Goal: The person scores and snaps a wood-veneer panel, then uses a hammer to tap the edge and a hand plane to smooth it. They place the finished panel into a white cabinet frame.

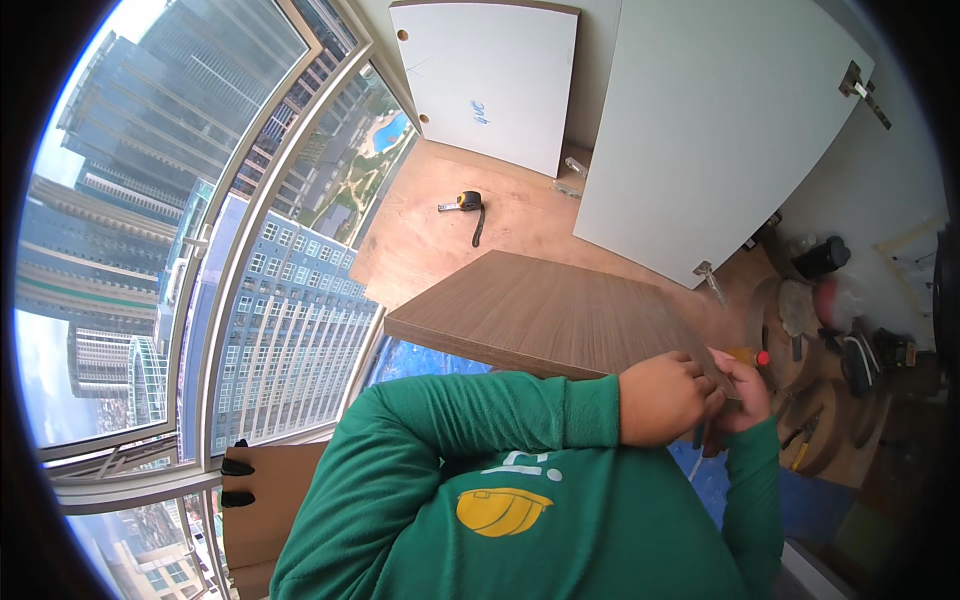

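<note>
A brown wood-grain board (540,310) lies across in front of my body, its long near edge close to my green sleeve. My left arm reaches across to the board's near right corner. There my left hand (665,398) is closed, knuckles up, over the edge; what its fingers hold, if anything, is hidden. Just beside it, my right hand (745,388) grips the board's right end, with some of the fingers out of sight. A small dark piece (698,435) shows beneath the hands, too little of it visible to name.
Beyond the board, a tape measure (468,202) with a black strap lies on the tan surface. Two white panels lean at the back, one (490,80) with blue handwriting, the larger (700,130) with hinges. Windows (250,230) line the left. Tools and tape rolls (810,425) clutter the right.
</note>
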### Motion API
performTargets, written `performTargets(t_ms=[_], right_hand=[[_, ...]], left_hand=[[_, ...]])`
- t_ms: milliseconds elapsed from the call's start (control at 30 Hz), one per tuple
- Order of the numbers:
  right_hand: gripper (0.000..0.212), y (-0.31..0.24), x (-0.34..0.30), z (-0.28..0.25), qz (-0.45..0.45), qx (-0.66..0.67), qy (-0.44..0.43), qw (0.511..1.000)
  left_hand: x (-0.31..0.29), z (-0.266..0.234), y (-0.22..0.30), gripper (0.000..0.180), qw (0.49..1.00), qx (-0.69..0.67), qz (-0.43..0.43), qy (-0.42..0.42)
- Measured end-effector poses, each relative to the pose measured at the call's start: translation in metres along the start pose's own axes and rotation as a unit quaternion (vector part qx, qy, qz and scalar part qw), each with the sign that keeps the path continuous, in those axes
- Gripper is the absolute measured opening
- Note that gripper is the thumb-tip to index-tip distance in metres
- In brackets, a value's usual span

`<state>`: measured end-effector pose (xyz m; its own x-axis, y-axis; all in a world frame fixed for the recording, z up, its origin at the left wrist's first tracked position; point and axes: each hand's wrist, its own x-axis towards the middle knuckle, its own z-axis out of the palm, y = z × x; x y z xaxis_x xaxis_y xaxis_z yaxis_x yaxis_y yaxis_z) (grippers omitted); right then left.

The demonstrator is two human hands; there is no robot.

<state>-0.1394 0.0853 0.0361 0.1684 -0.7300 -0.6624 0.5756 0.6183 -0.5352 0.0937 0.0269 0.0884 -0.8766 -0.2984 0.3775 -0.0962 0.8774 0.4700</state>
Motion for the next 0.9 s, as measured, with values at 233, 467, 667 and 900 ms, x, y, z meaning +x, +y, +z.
performTargets(t_ms=[233,467,667,900], right_hand=[[0.055,0.045,-0.006,-0.022,0.004,0.025,0.137,0.99],[0.063,0.064,-0.02,-0.016,-0.002,-0.009,0.158,0.987],[0.066,0.088,-0.027,-0.02,-0.003,-0.065,0.186,0.98],[0.067,0.139,-0.026,-0.035,0.012,-0.204,0.214,0.955]], left_hand=[[-0.096,-0.108,-0.004,0.058,0.958,-0.168,-0.212,0.094],[-0.283,-0.118,-0.151,0.069,0.642,-0.251,-0.7,0.188],[-0.337,-0.043,-0.155,0.064,0.434,-0.63,-0.61,0.207],[-0.341,-0.015,-0.133,0.046,0.465,-0.592,-0.633,0.182]])
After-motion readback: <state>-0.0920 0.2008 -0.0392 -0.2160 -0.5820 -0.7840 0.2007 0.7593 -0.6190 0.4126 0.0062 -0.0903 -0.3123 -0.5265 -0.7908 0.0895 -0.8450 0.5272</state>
